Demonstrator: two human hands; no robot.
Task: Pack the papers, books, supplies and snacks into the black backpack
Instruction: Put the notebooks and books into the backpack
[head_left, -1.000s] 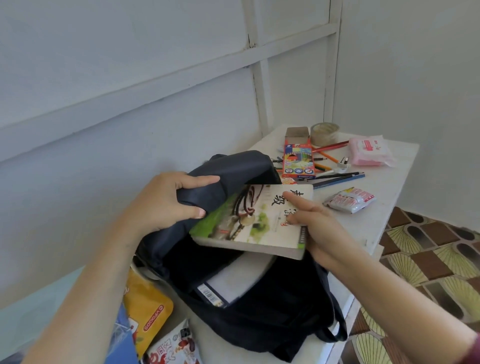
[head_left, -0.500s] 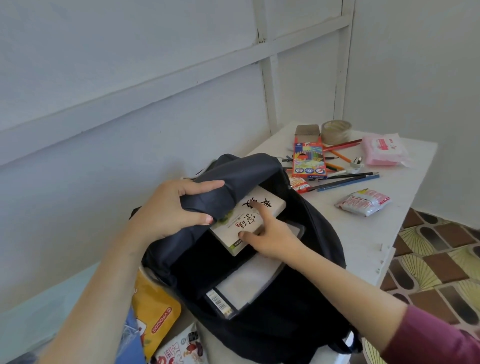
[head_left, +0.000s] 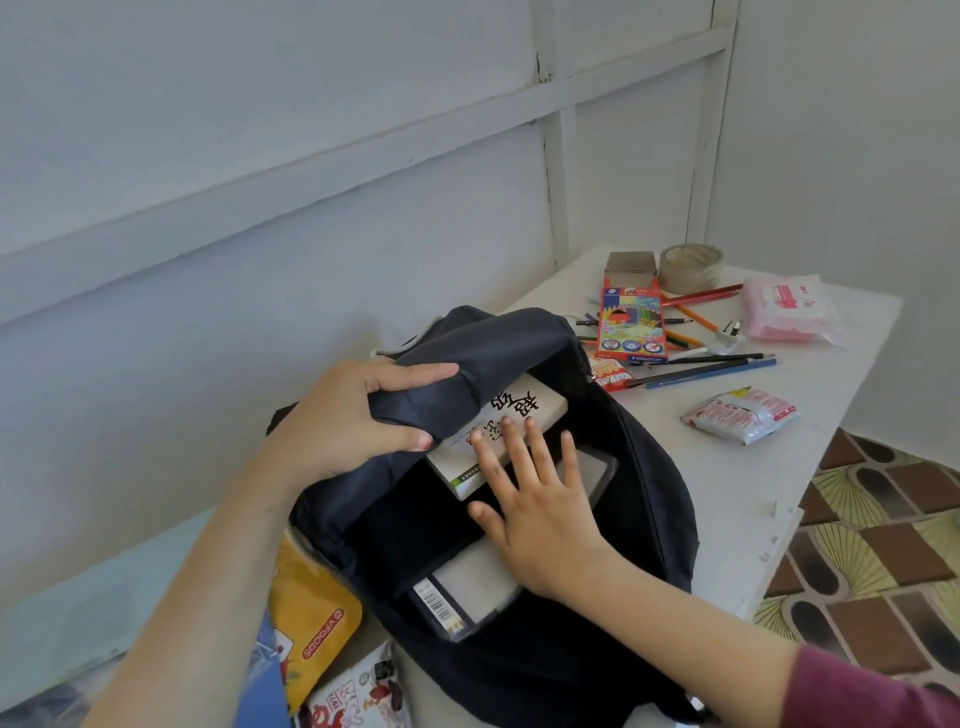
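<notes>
The black backpack (head_left: 649, 499) lies open on the white table (head_left: 727, 483). My left hand (head_left: 358, 421) grips the upper flap of its opening and holds it up. A white book with black characters (head_left: 535, 410) sits mostly inside, under the flap. My right hand (head_left: 540, 499) lies flat with straight fingers, its fingertips pressing on that book. A second book with a barcode (head_left: 457, 597) lies lower in the bag, partly under my right palm.
Beyond the bag lie a coloured pencil box (head_left: 631, 327), loose pencils (head_left: 717, 364), a tape roll (head_left: 690, 267), a small cardboard box (head_left: 629, 267), a pink tissue pack (head_left: 784, 306) and snack packets (head_left: 740, 413). A yellow snack bag (head_left: 311, 623) and another packet (head_left: 358, 696) lie at the near left.
The white book has slid from above the opening down into the backpack under the flap. My right hand changed from holding its edge to pressing on it with flat fingers.
</notes>
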